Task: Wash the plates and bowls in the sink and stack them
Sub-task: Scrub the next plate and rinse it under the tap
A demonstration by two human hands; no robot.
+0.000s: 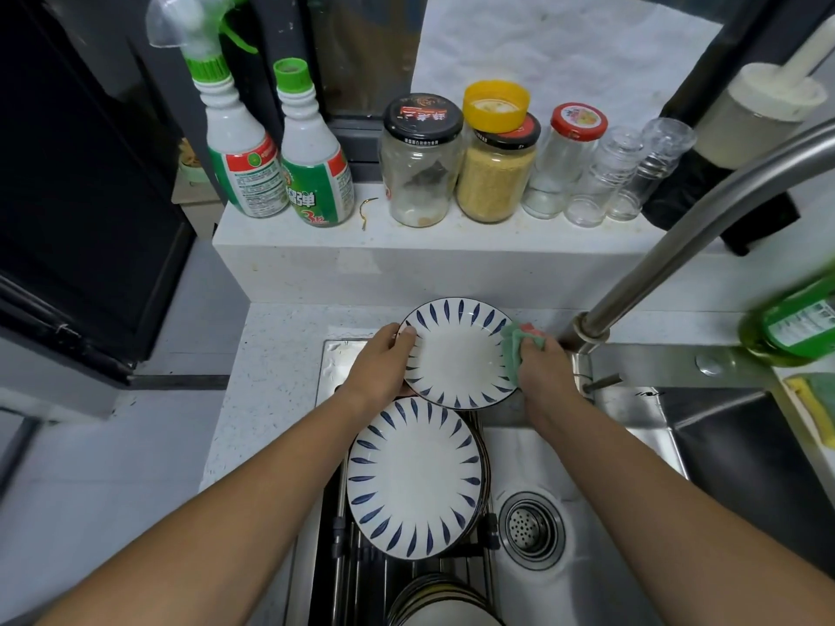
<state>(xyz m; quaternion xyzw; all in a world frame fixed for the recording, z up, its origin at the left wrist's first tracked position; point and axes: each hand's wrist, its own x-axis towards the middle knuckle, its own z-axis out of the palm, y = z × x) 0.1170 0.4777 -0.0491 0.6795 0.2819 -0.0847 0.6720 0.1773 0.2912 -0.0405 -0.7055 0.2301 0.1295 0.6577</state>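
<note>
Hands (379,361) holding plate (458,352), cloth (519,350), faucet (677,246) beside, stacked plates (413,478) below

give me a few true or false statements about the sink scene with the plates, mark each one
1. The left hand holds the small patterned plate by its rim. True.
2. The right hand is empty. False: it presses a green cloth against the plate's right edge.
3. A larger patterned plate tops a stack on the rack over the sink. True.
4. Water is running from the faucet. False: no stream is visible.
5. The jar with yellow grains stands on the ledge behind the sink. True.
</note>
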